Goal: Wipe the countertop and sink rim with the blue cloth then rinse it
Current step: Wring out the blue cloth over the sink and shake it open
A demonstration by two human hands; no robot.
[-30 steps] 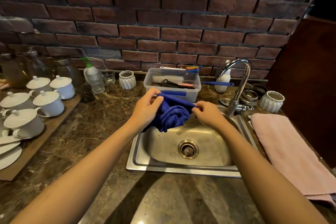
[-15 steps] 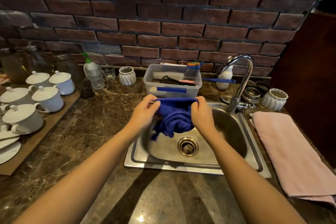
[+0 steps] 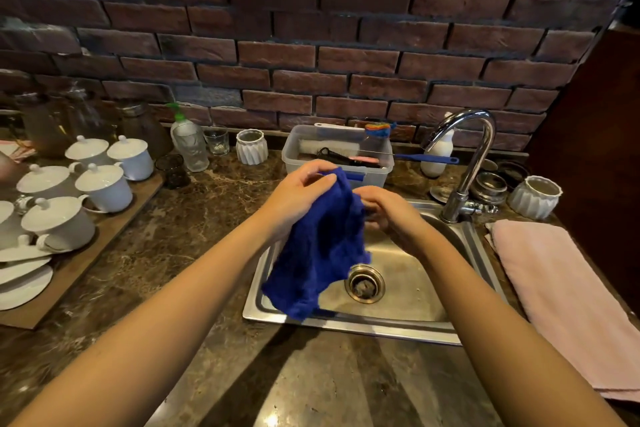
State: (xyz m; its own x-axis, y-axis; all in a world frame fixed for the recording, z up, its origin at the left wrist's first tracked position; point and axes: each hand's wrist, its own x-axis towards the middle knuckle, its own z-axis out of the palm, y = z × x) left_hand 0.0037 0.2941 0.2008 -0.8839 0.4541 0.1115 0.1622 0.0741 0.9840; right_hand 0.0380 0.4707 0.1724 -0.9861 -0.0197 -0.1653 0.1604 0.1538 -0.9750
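Note:
The blue cloth (image 3: pixel 320 246) hangs loosely over the left part of the steel sink (image 3: pixel 408 295), its lower corner reaching past the sink's front rim (image 3: pixel 363 324). My left hand (image 3: pixel 298 196) pinches the cloth's top edge. My right hand (image 3: pixel 389 210) is close beside it, fingers curled at the cloth's right edge; the cloth partly hides its fingertips. The chrome faucet (image 3: pixel 465 163) stands at the sink's back right, and no water is running. The brown marble countertop (image 3: pixel 194 246) surrounds the sink.
White lidded cups (image 3: pixel 104 185) and plates sit on a wooden board at left. A soap bottle (image 3: pixel 188 146), a glass and a white jar line the wall. Behind the sink stands a clear plastic tub (image 3: pixel 337 158) of brushes. On the right lies a pink towel (image 3: pixel 568 302).
The cloth has dropped open and now hangs longer toward the sink's front left. Both hands have drawn together at its top edge.

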